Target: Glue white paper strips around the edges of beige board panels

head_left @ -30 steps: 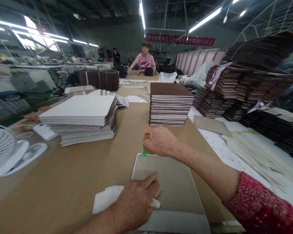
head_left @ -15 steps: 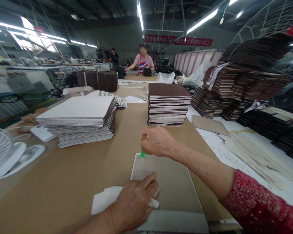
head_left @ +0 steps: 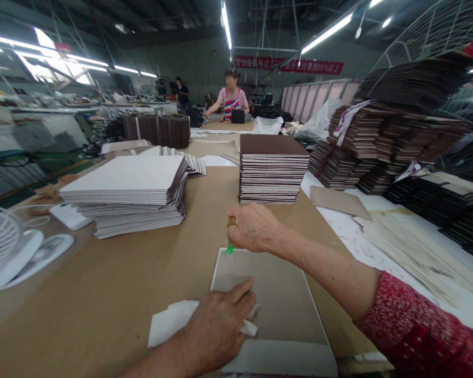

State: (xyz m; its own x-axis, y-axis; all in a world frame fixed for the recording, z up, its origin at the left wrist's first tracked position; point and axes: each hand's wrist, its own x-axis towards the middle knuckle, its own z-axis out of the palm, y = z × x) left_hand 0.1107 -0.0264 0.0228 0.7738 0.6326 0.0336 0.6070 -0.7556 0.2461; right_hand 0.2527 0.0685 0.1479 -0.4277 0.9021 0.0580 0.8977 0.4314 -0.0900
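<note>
Bracing the grey-beige panel [head_left: 284,299] under the left hand [head_left: 223,325], fingers narrowed around a white cloth [head_left: 171,320], as if against slipping, and clenching a green-tipped tool [head_left: 229,250], perhaps a brush though mostly hidden, in the right hand [head_left: 252,227], beyond the left fingertips [head_left: 247,284] at the panel's far-left corner.

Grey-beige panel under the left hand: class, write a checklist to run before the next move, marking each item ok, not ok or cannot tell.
1. Grey-beige panel lying flat on the brown work surface: ok.
2. Left hand resting on the panel: ok.
3. Right hand closed around the tool: ok.
4. Green tip at the panel's far left corner: ok.
5. Tip touching the panel: cannot tell.
6. White paper or cloth off the panel: not ok.
</note>
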